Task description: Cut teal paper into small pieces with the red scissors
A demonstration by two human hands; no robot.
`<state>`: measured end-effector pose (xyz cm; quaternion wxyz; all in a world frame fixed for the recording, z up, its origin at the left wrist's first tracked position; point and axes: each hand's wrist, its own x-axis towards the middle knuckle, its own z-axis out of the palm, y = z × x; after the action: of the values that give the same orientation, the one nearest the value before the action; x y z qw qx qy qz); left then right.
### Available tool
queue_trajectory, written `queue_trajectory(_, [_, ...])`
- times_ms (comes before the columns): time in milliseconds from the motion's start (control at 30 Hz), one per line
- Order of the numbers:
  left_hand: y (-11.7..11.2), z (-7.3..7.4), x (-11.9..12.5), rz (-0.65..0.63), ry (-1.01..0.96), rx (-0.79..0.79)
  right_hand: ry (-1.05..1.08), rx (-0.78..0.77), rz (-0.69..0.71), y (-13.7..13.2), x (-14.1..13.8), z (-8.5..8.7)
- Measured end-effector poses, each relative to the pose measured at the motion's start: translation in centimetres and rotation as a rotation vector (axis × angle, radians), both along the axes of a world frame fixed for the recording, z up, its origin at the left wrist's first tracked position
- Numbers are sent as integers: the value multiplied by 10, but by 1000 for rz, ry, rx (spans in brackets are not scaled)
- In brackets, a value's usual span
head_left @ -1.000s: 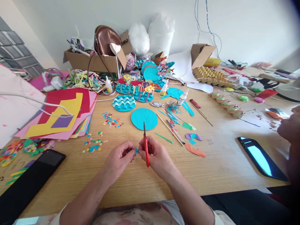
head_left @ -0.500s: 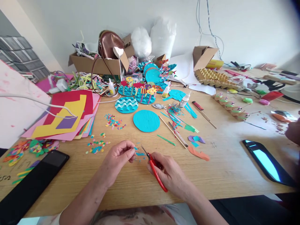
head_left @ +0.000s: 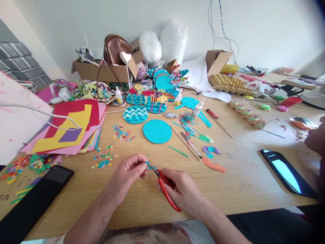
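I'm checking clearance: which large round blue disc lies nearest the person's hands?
The plain blue disc, just beyond the left hand and right hand. It is frontmost; the wave-topped disc and the rest lie farther back.

Red-handled scissors (head_left: 167, 195) in right hand (head_left: 180, 187)

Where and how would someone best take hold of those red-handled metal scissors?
Probably by the curved red handles, coming from the near right: they slant toward that side, where the right hand grips them, while the narrow dark blades point away toward the left hand.
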<state>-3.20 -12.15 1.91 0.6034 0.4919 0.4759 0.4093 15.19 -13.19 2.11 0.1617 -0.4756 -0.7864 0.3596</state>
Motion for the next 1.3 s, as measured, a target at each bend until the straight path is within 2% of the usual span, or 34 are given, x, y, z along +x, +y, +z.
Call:
queue_trajectory(333, [0, -1, 1, 2, -25, -37, 8, 15, -2, 0, 1, 2])
queue_trajectory(833, [0, -6, 0, -18, -4, -49, -142, 130, -59, -6, 1, 0])
queue_trajectory(1067, [2, -4, 0, 34, -3, -77, 41, -20, -81, -2, 2, -5])
queue_trajectory(1300, [10, -5, -9, 121, -42, -150, 85, -110, -179, 2, 13, -16])
